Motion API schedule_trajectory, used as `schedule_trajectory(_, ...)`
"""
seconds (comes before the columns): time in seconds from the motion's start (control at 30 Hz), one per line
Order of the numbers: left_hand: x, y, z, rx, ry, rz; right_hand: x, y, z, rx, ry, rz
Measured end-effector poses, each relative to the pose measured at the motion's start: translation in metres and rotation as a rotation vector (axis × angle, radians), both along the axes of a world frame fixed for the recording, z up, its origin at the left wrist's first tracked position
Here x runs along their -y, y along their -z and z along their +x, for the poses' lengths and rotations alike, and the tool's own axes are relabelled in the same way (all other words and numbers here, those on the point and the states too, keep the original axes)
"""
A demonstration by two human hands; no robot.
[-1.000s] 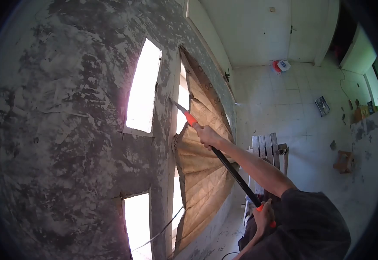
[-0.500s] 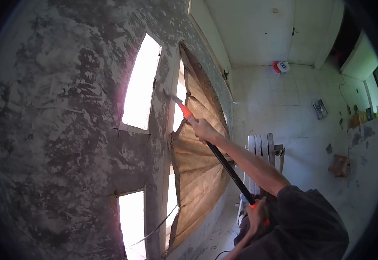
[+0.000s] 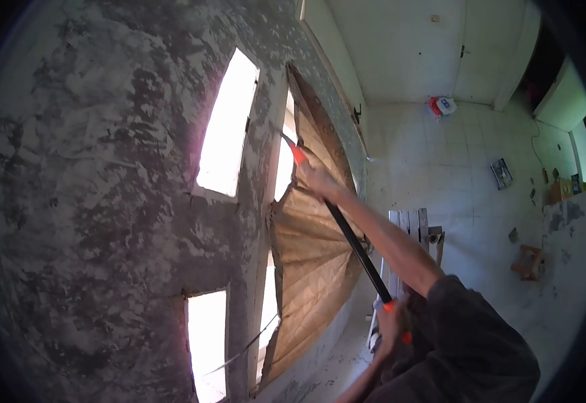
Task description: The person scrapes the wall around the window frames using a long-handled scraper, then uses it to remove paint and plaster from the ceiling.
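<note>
A long black-handled tool [image 3: 358, 252] with orange sections lies diagonally across my front. My right hand [image 3: 321, 183] wraps round its upper part, just below the orange neck. Its thin metal tip is near the edge of a bright opening in the grey wall [image 3: 125, 161]; contact with the wall cannot be made out. Lower down, my left hand [image 3: 392, 324] grips the handle's orange end, with its fingers partly hidden. Behind the tool hangs a creased brown sheet [image 3: 313, 269], fanned out in folds alongside the openings.
Bright openings [image 3: 229, 127] cut through the patchy wall. A thin cable crosses the lower one. On the right are a slatted wooden bench [image 3: 414, 225], a small wooden stool [image 3: 528, 262], a red-and-white item [image 3: 443, 106] and a flat packet [image 3: 500, 173] on the pale floor.
The tool's tip and my right hand have shifted slightly right, with the tip also a little higher in the frame. The whole view has shifted slightly. Both hands keep their hold.
</note>
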State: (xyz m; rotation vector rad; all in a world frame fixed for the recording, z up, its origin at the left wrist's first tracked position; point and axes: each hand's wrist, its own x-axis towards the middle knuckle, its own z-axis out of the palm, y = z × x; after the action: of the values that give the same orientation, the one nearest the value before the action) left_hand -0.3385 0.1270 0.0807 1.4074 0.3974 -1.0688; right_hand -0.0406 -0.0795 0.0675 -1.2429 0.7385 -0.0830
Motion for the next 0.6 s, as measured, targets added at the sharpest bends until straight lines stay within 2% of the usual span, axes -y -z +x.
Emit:
schedule_trajectory(0.07,0.006,-0.007,-0.027,-0.039,-0.022,-0.008,-0.017,-0.022,-0.028,-0.037,-0.042,-0.030)
schedule_trajectory(0.2,0.023,-0.011,-0.002,-0.059,0.000,-0.012,0.006,-0.011,-0.007,-0.090,-0.044,0.016)
schedule_trajectory(0.27,0.027,-0.012,-0.018,-0.036,-0.036,-0.033,-0.001,-0.010,-0.019,-0.081,-0.084,-0.013)
schedule_trajectory(0.37,0.031,0.001,-0.038,-0.026,-0.075,-0.110,-0.010,-0.031,-0.040,-0.108,-0.132,-0.005)
schedule_trajectory(0.43,0.030,0.018,-0.025,0.044,-0.067,-0.004,0.001,0.000,-0.016,-0.058,-0.053,-0.048)
schedule_trajectory(0.47,0.026,0.034,-0.007,-0.070,-0.009,-0.062,-0.001,0.003,-0.017,-0.066,-0.066,-0.045)
schedule_trajectory(0.57,0.025,0.011,-0.027,0.015,-0.047,-0.006,-0.001,-0.010,-0.024,-0.067,-0.079,-0.051)
schedule_trajectory(0.6,0.022,0.001,-0.039,-0.019,-0.044,-0.066,-0.007,-0.017,-0.032,-0.099,-0.094,-0.002)
